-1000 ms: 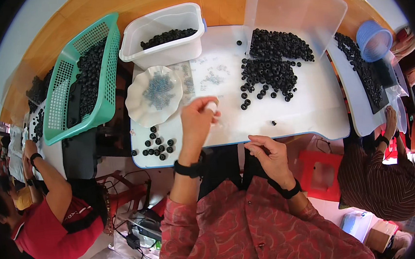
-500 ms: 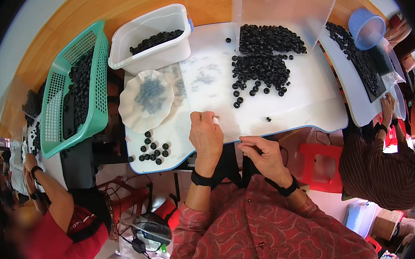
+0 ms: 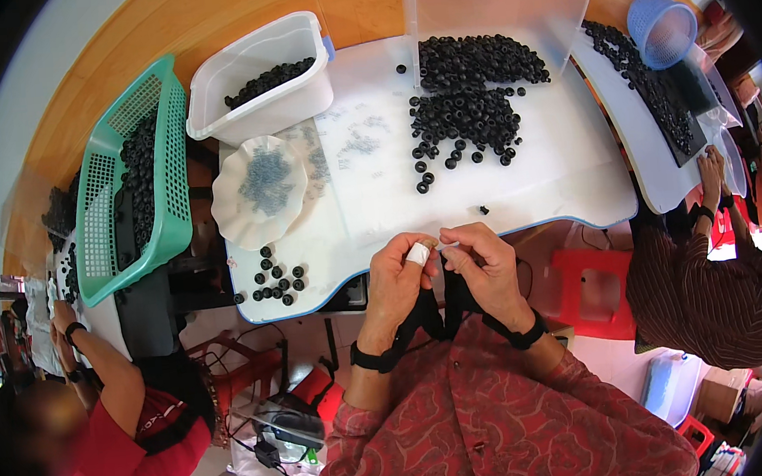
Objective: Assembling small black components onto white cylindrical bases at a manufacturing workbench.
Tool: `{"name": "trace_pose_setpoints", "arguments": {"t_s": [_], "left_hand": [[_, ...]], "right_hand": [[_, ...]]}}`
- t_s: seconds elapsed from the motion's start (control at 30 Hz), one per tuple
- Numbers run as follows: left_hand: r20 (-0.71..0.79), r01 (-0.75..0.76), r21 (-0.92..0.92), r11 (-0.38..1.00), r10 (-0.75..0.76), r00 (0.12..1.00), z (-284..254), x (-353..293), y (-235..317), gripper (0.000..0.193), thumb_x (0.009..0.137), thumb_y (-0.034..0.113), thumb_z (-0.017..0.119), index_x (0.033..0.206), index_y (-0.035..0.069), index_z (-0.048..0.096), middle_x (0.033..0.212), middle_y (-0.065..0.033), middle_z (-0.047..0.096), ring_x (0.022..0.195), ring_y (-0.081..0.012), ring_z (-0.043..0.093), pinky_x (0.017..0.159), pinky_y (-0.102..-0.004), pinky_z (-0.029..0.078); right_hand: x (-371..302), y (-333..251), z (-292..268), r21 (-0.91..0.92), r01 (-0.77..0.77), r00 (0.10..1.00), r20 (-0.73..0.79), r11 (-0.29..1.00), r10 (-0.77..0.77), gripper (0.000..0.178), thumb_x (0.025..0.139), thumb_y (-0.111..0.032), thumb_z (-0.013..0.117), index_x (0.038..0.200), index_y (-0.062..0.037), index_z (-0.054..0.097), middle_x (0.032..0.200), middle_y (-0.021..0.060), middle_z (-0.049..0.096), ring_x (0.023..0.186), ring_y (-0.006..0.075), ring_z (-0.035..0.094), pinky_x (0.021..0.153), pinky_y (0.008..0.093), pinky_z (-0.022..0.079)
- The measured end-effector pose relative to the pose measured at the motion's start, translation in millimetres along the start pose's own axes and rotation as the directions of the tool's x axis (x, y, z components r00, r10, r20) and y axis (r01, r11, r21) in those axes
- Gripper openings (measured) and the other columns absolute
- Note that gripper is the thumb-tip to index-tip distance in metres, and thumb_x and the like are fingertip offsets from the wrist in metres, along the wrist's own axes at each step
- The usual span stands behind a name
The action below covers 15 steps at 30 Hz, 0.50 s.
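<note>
Just off the table's front edge, my left hand (image 3: pixel 392 284) and my right hand (image 3: pixel 493 270) meet fingertip to fingertip. Both are closed in a pinch, and whatever sits between them is too small to make out. White tape wraps a digit of my left hand. Left of them, several small black ring-like parts (image 3: pixel 286 284) lie at the table's corner. Behind these stands a white scalloped plate (image 3: pixel 229 183) holding many thin, silvery-grey pieces (image 3: pixel 267 181). Farther back is a heap of black ring-like parts (image 3: pixel 470 123). A lone tiny black piece (image 3: pixel 484 210) lies beyond my right hand.
A clear plastic bin (image 3: pixel 505 0) tilts over the heap. At the back left stand a white tub (image 3: pixel 277 112) and a green basket (image 3: pixel 147 272), both with black parts. A red stool (image 3: pixel 592 297) is at right. Co-workers sit on either side; a blue basket (image 3: pixel 662 30) is far right.
My left hand has come down and rightward from over the table to meet my right hand. My right hand has risen slightly. The whole view has shifted a little.
</note>
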State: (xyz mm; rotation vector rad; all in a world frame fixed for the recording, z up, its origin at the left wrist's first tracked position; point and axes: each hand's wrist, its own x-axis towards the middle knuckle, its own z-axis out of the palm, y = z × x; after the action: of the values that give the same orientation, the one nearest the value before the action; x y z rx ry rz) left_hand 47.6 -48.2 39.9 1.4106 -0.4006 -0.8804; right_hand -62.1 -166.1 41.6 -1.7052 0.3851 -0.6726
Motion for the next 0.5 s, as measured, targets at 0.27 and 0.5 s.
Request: {"name": "trace_pose_setpoints", "arguments": {"t_s": [0.27,0.5], "left_hand": [[0.054,0.037,-0.136,0.99,-0.03,0.998,6.7,5.5,0.1,0.02,0.099,0.012,0.049,0.101,-0.001,0.064,0.08,-0.0019,0.063,0.061,-0.0055,0.054,0.051,-0.0196,0.044],[0.089,0.058,-0.031,0.998,-0.055,0.995,9.6,8.4,2.3,0.023,0.1,0.018,0.051,0.097,-0.001,0.063,0.079,-0.0029,0.063,0.06,-0.0073,0.055,0.052,-0.0203,0.045]], "right_hand": [[2.6,1.3,-3.3,0.065,0.007,1.0,-0.001,0.998,-0.007,0.019,0.09,0.002,0.061,0.109,0.0007,0.064,0.095,0.0083,0.063,0.075,0.0121,0.063,0.065,0.0237,0.052],[5.5,8.5,-4.1,0.031,0.082,0.997,-0.008,0.996,-0.082,0.017,0.087,0.004,0.063,0.104,0.0006,0.065,0.095,0.0088,0.063,0.076,0.0138,0.063,0.064,0.0244,0.052]]}}
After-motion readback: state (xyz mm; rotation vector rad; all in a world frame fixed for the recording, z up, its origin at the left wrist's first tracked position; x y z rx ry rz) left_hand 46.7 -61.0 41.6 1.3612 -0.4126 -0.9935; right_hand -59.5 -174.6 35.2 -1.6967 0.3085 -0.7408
